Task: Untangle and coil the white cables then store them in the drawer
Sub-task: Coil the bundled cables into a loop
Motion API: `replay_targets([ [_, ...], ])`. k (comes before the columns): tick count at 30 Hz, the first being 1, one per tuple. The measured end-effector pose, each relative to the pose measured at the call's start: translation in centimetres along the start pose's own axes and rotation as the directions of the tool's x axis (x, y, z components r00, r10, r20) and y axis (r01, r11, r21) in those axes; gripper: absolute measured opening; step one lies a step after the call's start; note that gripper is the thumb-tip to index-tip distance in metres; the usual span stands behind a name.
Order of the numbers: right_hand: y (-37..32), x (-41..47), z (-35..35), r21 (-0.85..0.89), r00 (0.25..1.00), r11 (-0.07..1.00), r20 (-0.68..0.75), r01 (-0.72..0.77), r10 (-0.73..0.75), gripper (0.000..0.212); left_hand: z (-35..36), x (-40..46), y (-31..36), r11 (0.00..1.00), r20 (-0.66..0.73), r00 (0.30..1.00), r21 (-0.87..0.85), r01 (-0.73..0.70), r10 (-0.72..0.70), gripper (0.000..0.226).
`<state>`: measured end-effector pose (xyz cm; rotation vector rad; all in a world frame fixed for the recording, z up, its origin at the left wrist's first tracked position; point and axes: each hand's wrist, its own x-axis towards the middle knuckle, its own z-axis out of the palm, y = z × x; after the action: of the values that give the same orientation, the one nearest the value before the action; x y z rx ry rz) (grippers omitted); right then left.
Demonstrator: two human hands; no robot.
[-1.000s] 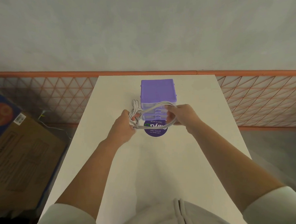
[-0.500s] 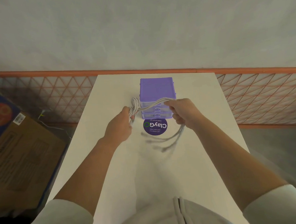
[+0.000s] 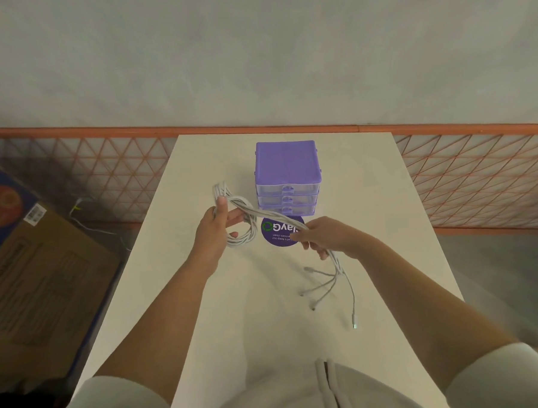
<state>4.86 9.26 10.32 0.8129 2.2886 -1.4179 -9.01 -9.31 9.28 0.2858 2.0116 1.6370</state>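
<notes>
Since half a second ago the right hand (image 3: 327, 236) has drawn the white cables (image 3: 274, 217) lower right; left hand (image 3: 214, 230) grips the loops at centre. The purple drawer unit (image 3: 286, 178), upper centre on the bench (image 3: 204, 300), has all drawers closed.

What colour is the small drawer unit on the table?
Purple, with clear drawer fronts: the drawer unit, seen in the head view.

Single head-worn wide-angle view, looking forward and down over table (image 3: 267, 313), close above forearms.
</notes>
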Motion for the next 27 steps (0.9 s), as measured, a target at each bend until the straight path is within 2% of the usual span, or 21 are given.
replay_targets([
  [2,-0.2,0.0,0.5,-0.038,0.999,0.999,0.053,0.001,0.001,0.032,0.3,-0.3,0.4,0.999,-0.007,1.0,-0.039,0.009,-0.01,0.044],
  [4,-0.9,-0.2,1.3,0.014,0.996,0.999,0.073,0.046,-0.047,0.033,0.9,-0.5,0.7,1.0,0.009,1.0,-0.027,-0.01,0.01,0.049],
  [6,-2.1,-0.1,2.0,0.149,0.995,0.984,-0.021,0.099,-0.097,0.042,1.7,-0.8,1.0,1.0,0.023,0.999,-0.011,-0.026,0.026,0.051],
  [8,-3.3,0.2,2.6,0.201,0.981,0.973,-0.179,0.114,-0.077,0.053,2.4,-0.9,1.1,0.999,0.014,0.999,-0.001,-0.037,0.037,0.051],
  [10,-3.9,0.5,3.0,0.089,0.954,0.991,-0.292,0.096,-0.066,0.053,3.0,-1.0,1.4,0.999,-0.052,0.998,-0.011,-0.033,0.033,0.047],
  [13,-4.3,0.2,3.5,-0.097,0.921,0.989,-0.364,0.108,-0.136,0.045,3.3,-0.9,1.6,0.999,-0.103,0.993,0.001,-0.049,0.048,0.048],
  [16,-4.5,-0.5,4.3,-0.157,0.91,0.976,-0.363,0.151,-0.199,0.04,3.2,-0.7,1.7,0.996,-0.147,0.985,0.009,-0.092,0.092,0.044],
  [21,-3.5,-1.0,3.4,-0.133,0.922,0.967,-0.298,0.216,-0.247,0.034,2.2,-0.1,1.7,0.997,-0.197,0.978,-0.009,-0.076,0.073,0.046],
  [24,-2.5,-1.0,2.6,-0.134,0.946,0.966,-0.212,0.22,-0.245,0.022,1.5,0.1,2.0,0.997,-0.167,0.985,-0.059,-0.054,0.044,0.045],
  [27,-1.8,-0.7,2.4,-0.238,0.945,0.955,-0.231,0.175,-0.231,0.014,1.6,-0.1,2.1,0.993,-0.086,0.996,-0.116,-0.021,0.011,0.046],
])
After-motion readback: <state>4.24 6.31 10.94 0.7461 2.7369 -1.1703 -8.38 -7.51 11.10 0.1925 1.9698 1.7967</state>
